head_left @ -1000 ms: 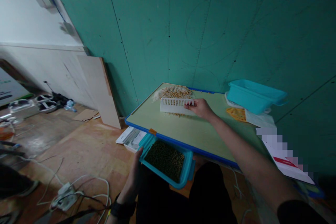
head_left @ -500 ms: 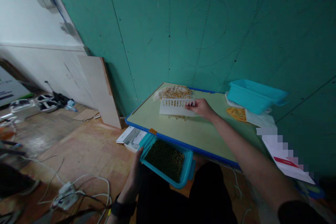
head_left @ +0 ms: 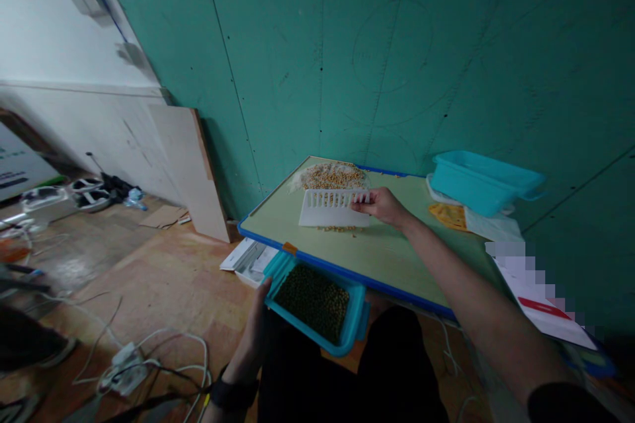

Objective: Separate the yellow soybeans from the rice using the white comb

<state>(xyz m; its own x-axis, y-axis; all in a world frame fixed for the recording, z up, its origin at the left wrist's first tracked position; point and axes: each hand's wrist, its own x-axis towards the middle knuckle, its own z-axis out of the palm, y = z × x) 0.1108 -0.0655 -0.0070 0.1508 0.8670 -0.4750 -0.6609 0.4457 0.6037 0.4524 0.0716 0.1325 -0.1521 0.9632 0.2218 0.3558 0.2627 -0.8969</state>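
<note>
My right hand point(head_left: 380, 206) grips the right end of a white slotted plastic divider point(head_left: 327, 211), which stands on edge on the pale green tabletop point(head_left: 397, 258). Behind it lies a pile of yellow beans point(head_left: 332, 176) on what looks like clear plastic or white powder. A few loose beans point(head_left: 337, 229) lie in front of the divider. My left hand point(head_left: 258, 317) holds the left side of a blue plastic tub point(head_left: 357, 317) just below the table's front edge, thumb on the rim. Dark green beans point(head_left: 310, 301) fill the tub, with lighter ones at its right end.
A second blue tub point(head_left: 483, 182) stands at the table's back right, beside a yellow and white cloth point(head_left: 449, 217). White paper point(head_left: 540, 304) lies on the right. Cables and a power strip point(head_left: 126, 367) are on the floor at left. A green wall point(head_left: 297, 79) rises behind.
The divider in my right hand has come slightly toward me, with loose beans before it. My left hand and the tub it holds have stayed put.
</note>
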